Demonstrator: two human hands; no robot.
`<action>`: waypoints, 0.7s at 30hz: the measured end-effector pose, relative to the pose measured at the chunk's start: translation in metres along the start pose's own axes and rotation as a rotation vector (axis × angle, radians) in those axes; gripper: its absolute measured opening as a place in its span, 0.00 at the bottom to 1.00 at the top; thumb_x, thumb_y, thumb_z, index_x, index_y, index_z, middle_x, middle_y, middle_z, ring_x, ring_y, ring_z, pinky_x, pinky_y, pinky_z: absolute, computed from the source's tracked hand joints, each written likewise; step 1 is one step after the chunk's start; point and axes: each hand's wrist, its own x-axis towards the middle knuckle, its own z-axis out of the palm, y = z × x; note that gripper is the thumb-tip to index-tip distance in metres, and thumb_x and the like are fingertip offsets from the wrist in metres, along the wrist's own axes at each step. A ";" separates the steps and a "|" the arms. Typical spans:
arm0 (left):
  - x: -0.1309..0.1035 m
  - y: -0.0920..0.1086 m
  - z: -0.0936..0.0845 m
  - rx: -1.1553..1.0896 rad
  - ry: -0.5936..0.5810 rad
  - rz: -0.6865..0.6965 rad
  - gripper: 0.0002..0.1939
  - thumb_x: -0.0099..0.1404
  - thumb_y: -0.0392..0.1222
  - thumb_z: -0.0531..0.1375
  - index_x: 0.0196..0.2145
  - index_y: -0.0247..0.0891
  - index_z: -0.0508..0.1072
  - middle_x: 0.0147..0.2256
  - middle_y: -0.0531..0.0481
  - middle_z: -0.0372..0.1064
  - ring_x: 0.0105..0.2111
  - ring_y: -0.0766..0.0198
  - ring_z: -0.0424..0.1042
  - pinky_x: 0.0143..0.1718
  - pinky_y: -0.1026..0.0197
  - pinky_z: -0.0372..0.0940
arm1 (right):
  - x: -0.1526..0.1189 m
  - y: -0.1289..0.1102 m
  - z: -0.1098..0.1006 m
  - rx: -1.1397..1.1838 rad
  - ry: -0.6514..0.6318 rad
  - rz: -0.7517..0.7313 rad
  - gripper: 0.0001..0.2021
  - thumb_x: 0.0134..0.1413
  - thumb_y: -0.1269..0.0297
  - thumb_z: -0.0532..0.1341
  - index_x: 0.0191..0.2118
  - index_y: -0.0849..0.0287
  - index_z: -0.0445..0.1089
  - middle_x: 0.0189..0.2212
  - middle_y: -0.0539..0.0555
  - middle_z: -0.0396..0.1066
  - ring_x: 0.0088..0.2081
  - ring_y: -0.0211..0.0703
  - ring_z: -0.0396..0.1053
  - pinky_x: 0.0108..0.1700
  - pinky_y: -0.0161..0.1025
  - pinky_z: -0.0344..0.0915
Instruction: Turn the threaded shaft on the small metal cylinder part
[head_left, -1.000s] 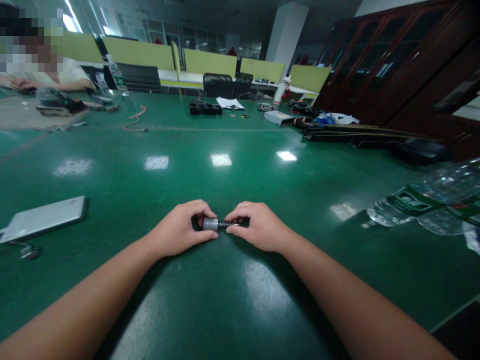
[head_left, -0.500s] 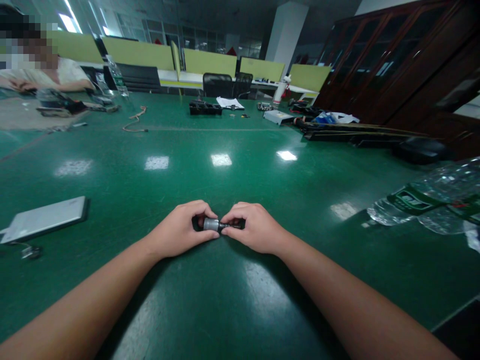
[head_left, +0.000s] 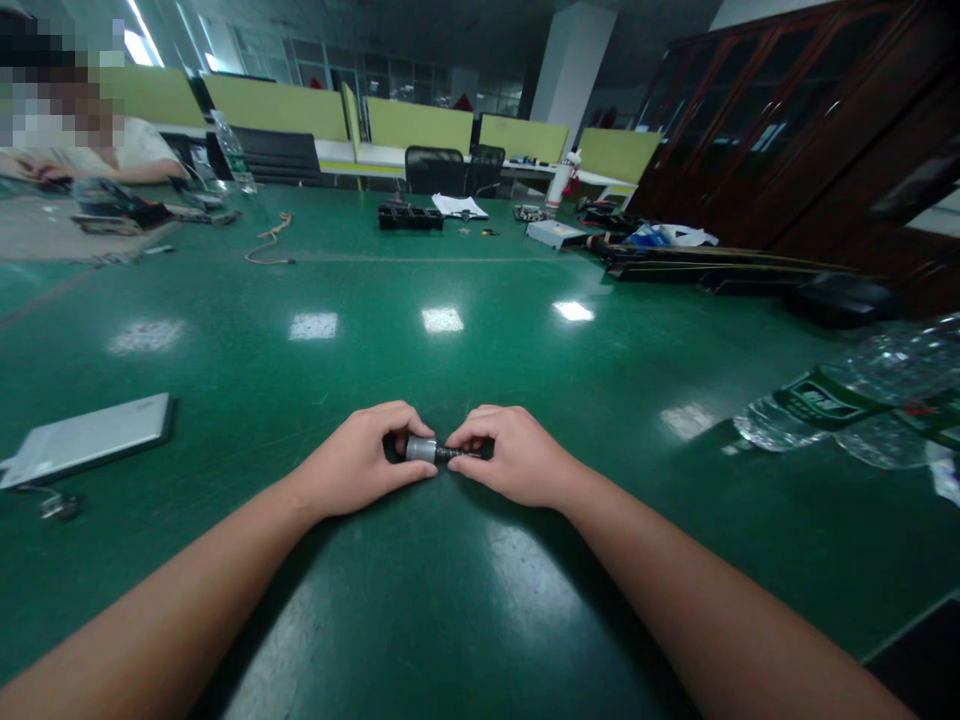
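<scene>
Thumb and fingers of my left hand (head_left: 367, 455) are closed around a small grey metal cylinder (head_left: 421, 449), which lies sideways low over the table. From the cylinder's right end sticks out a thin dark ridged shaft (head_left: 443, 454). My right hand (head_left: 510, 452) pinches that shaft between thumb and fingertips, so its far end is partly hidden. A narrow gap separates the two hands. I cannot tell whether cylinder and shaft are one piece.
On the glossy green table (head_left: 420, 370), a silver flat box (head_left: 94, 435) with a cable lies at left. Water bottles (head_left: 829, 400) lie at right. Farther back are a black tray (head_left: 410, 216), papers (head_left: 459, 207) and long dark bars (head_left: 697, 265). A person (head_left: 135, 150) sits at far left.
My right hand has slid slightly right, away from the cylinder, and more of the ridged shaft shows between the hands. My left hand has stayed almost still.
</scene>
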 end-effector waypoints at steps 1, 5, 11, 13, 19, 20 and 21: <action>0.000 0.000 0.000 0.000 -0.002 -0.003 0.11 0.59 0.45 0.66 0.38 0.38 0.73 0.35 0.51 0.71 0.34 0.61 0.70 0.36 0.61 0.63 | 0.000 0.000 0.000 0.001 -0.003 0.001 0.06 0.49 0.70 0.67 0.36 0.59 0.79 0.29 0.51 0.74 0.32 0.38 0.68 0.36 0.34 0.61; 0.002 0.001 0.001 0.002 -0.001 -0.004 0.11 0.59 0.45 0.66 0.37 0.38 0.74 0.35 0.51 0.71 0.34 0.61 0.70 0.36 0.61 0.63 | 0.000 0.001 -0.002 0.007 -0.010 0.005 0.06 0.50 0.70 0.67 0.36 0.59 0.79 0.29 0.51 0.74 0.32 0.37 0.68 0.36 0.34 0.62; 0.002 0.000 0.001 -0.003 -0.002 0.000 0.11 0.59 0.44 0.66 0.38 0.38 0.73 0.35 0.51 0.71 0.34 0.61 0.70 0.36 0.61 0.63 | 0.000 0.002 -0.002 0.019 -0.009 0.010 0.06 0.49 0.70 0.67 0.36 0.59 0.78 0.29 0.51 0.74 0.32 0.37 0.68 0.36 0.34 0.62; 0.001 0.000 0.001 -0.004 -0.003 0.003 0.11 0.59 0.45 0.66 0.38 0.38 0.73 0.35 0.51 0.71 0.34 0.61 0.70 0.36 0.61 0.63 | -0.001 0.001 -0.003 0.021 -0.011 0.014 0.06 0.49 0.70 0.67 0.35 0.59 0.78 0.29 0.50 0.74 0.32 0.37 0.68 0.36 0.34 0.62; 0.002 0.000 0.001 -0.006 0.001 0.006 0.11 0.59 0.45 0.66 0.38 0.38 0.74 0.35 0.51 0.71 0.34 0.61 0.70 0.36 0.61 0.63 | -0.001 0.002 -0.005 0.028 -0.022 0.026 0.06 0.48 0.71 0.67 0.35 0.59 0.78 0.28 0.50 0.73 0.31 0.37 0.68 0.35 0.34 0.62; 0.002 0.000 0.001 -0.006 0.001 0.004 0.11 0.59 0.45 0.66 0.38 0.38 0.74 0.35 0.51 0.71 0.34 0.61 0.70 0.36 0.61 0.63 | -0.001 0.002 -0.005 0.032 -0.024 0.026 0.06 0.48 0.71 0.67 0.35 0.60 0.78 0.28 0.50 0.73 0.31 0.37 0.68 0.35 0.34 0.62; 0.002 0.000 0.001 -0.006 0.000 0.001 0.11 0.59 0.45 0.66 0.38 0.38 0.74 0.35 0.51 0.71 0.34 0.61 0.70 0.36 0.61 0.63 | -0.002 0.003 -0.005 0.037 -0.026 0.026 0.06 0.48 0.70 0.67 0.35 0.60 0.78 0.28 0.50 0.73 0.31 0.37 0.68 0.35 0.34 0.63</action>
